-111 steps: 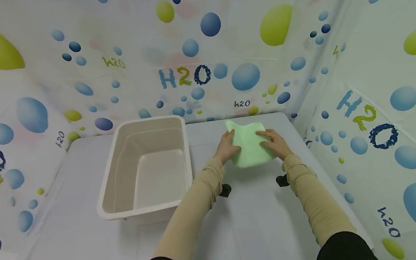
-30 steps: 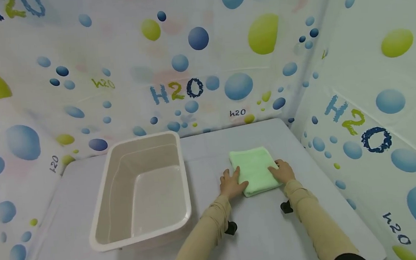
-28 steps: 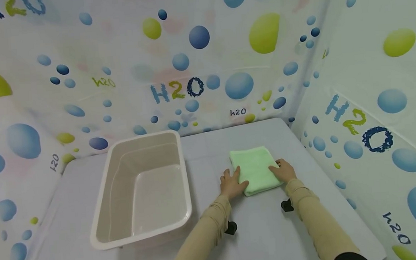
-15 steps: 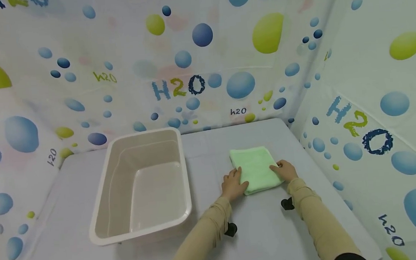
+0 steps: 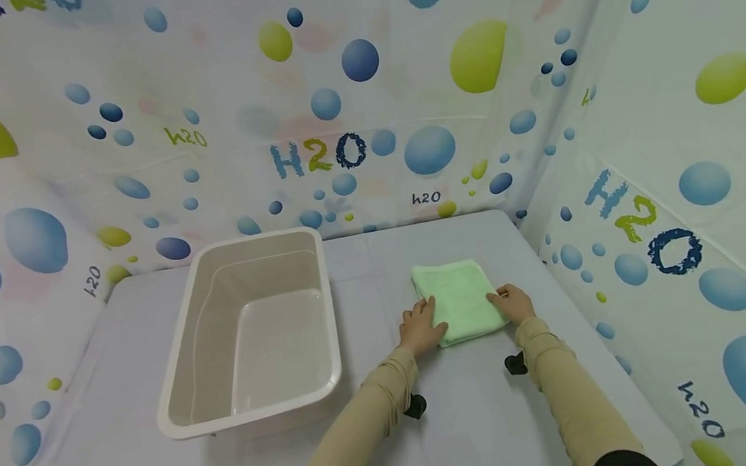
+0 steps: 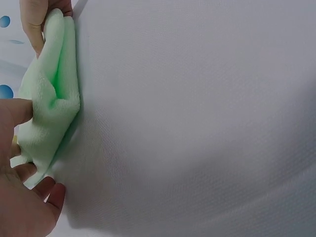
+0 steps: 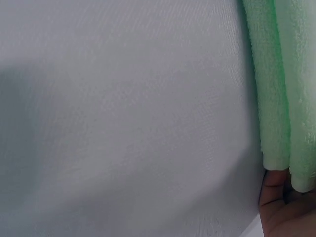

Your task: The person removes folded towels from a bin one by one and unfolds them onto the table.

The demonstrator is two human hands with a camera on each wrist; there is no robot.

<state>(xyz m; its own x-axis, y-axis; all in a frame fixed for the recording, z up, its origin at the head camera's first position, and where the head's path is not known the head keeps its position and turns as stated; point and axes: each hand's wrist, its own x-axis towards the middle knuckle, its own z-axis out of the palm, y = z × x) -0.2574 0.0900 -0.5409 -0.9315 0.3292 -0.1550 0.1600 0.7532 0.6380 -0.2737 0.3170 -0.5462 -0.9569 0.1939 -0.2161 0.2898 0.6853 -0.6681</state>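
A folded light-green towel (image 5: 461, 300) lies flat on the white-covered table, to the right of a basin. My left hand (image 5: 421, 327) rests at its left edge, thumb and index finger touching the cloth and the other fingers loosely extended. At the right edge my right hand (image 5: 513, 302) pinches the towel, thumb on top. In the left wrist view the layered towel (image 6: 49, 98) shows a gap between its folds, with the left hand (image 6: 22, 192) close beside it. Fingers of the right hand (image 7: 286, 212) reach in at the ends of two rolled folds in the right wrist view.
A large beige plastic basin (image 5: 166, 413) stands on the left half of the table (image 5: 375, 262). Bubble-patterned sheets (image 5: 218, 63) hang behind and at both sides. A dark wrist-worn camera (image 5: 516, 364) sticks out under each sleeve.
Earlier both hands held the towel raised farther back; now it lies folded and nearer. Over the last second the left hand's fingers have drawn together and the right hand has shifted slightly at the edge.
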